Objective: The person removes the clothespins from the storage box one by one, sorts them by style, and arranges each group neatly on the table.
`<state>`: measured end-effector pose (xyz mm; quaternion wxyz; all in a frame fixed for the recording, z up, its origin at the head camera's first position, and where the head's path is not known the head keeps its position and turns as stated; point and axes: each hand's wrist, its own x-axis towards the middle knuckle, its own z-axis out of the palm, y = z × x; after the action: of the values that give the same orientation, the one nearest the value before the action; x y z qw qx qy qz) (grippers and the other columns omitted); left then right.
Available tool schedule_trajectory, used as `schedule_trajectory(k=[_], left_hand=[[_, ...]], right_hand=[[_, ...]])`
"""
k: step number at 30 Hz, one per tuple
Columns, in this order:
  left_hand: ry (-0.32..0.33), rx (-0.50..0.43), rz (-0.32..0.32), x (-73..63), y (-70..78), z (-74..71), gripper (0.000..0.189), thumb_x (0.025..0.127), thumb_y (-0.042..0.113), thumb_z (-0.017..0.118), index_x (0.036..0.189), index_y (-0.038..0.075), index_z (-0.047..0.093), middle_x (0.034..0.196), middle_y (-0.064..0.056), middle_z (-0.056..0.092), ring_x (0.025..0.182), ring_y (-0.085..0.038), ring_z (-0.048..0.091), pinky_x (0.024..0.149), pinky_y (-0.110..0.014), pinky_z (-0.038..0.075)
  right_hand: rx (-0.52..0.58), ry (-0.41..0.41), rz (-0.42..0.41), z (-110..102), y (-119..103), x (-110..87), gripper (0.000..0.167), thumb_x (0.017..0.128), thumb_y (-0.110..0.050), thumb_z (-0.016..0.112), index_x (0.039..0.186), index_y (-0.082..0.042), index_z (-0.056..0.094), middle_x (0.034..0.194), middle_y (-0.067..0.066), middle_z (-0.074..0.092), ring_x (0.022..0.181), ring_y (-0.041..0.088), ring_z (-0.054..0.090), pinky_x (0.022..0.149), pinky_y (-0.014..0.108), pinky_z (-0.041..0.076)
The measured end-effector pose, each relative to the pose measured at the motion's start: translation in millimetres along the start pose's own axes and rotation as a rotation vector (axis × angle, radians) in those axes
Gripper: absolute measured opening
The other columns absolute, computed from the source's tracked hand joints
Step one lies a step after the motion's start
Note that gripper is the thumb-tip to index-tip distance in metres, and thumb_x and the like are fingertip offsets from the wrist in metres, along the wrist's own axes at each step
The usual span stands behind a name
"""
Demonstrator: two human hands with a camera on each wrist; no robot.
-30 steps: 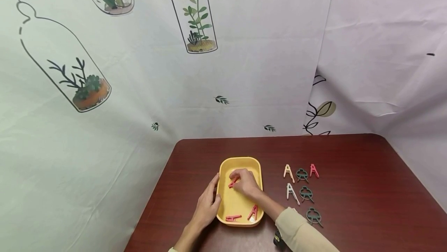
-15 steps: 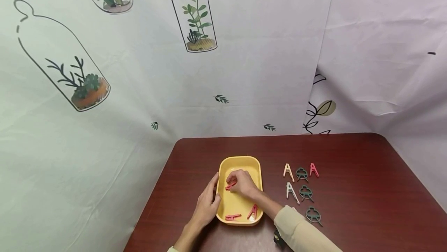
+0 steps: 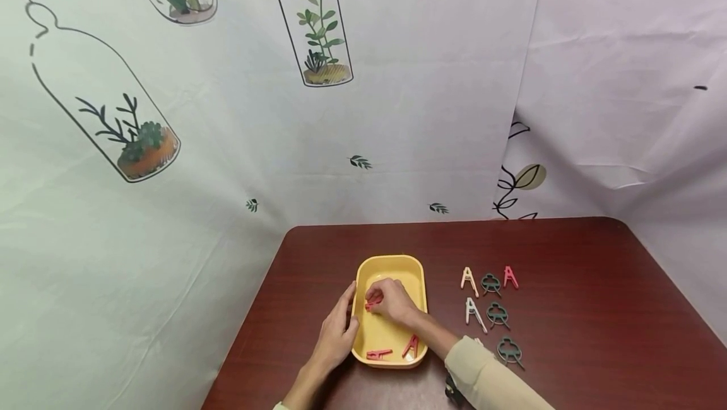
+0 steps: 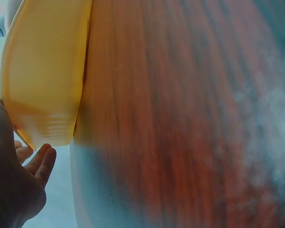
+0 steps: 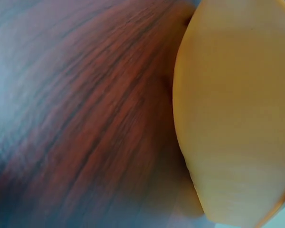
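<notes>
In the head view a yellow tray [image 3: 386, 331] stands on the dark red table. My right hand [image 3: 394, 299] reaches over its right rim and pinches a red clothespin [image 3: 372, 305] inside, near the left wall. The hand partly covers that clothespin. My left hand [image 3: 336, 334] lies along the tray's left side, fingers extended against the rim, thumb apart. Two more red clothespins lie at the tray's near end, one at left [image 3: 378, 354], one at right [image 3: 411, 346]. The left wrist view shows fingers at the tray's edge; the right wrist view shows mainly the outer wall [image 5: 237, 104].
Right of the tray lie a cream clothespin [image 3: 468, 280], a white clothespin [image 3: 475, 315], a red clothespin [image 3: 510, 276] and a column of green ring-shaped clips [image 3: 497, 314]. A black object [image 3: 452, 391] shows partly beside the right sleeve. A printed cloth [image 3: 397, 120] hangs behind the table.
My right hand has shifted slightly left within the tray, carrying the red clothespin toward the left wall. The left hand and the other clothespins have stayed put.
</notes>
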<state>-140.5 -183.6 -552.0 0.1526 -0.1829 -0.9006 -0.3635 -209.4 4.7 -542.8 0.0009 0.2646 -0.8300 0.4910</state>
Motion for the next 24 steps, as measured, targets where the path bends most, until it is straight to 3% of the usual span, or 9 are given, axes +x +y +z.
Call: schedule_trajectory(k=[7, 16, 24], left_hand=[[0.005, 0.01, 0.001, -1.0, -0.1, 0.4, 0.074, 0.091, -0.001, 0.061, 0.163, 0.007, 0.042, 0.155, -0.013, 0.057, 0.114, -0.023, 0.071, 0.094, -0.045, 0.057], [0.005, 0.007, 0.005, -0.9, 0.1, 0.1, 0.074, 0.092, -0.002, 0.061, 0.162, 0.007, 0.042, 0.154, -0.012, 0.057, 0.112, -0.024, 0.072, 0.094, -0.045, 0.058], [0.002, 0.013, 0.004, -0.6, -0.5, 0.4, 0.073, 0.092, -0.001, 0.061, 0.162, 0.007, 0.042, 0.154, -0.012, 0.057, 0.113, -0.024, 0.072, 0.094, -0.046, 0.058]], right_hand=[[0.091, 0.043, 0.01, -1.3, -0.4, 2.1, 0.015, 0.084, 0.008, 0.083, 0.097, 0.003, 0.08, 0.088, 0.011, 0.078, 0.078, 0.017, 0.074, 0.071, 0.024, 0.058], [0.208, 0.026, 0.042, -1.3, -0.3, 3.1, 0.015, 0.089, 0.003, 0.081, 0.103, 0.005, 0.08, 0.092, 0.01, 0.08, 0.079, 0.014, 0.075, 0.069, 0.023, 0.059], [0.233, 0.023, 0.042, -3.6, -0.9, 3.5, 0.02, 0.088, 0.003, 0.076, 0.108, 0.005, 0.08, 0.097, 0.01, 0.08, 0.081, 0.014, 0.075, 0.065, 0.02, 0.055]])
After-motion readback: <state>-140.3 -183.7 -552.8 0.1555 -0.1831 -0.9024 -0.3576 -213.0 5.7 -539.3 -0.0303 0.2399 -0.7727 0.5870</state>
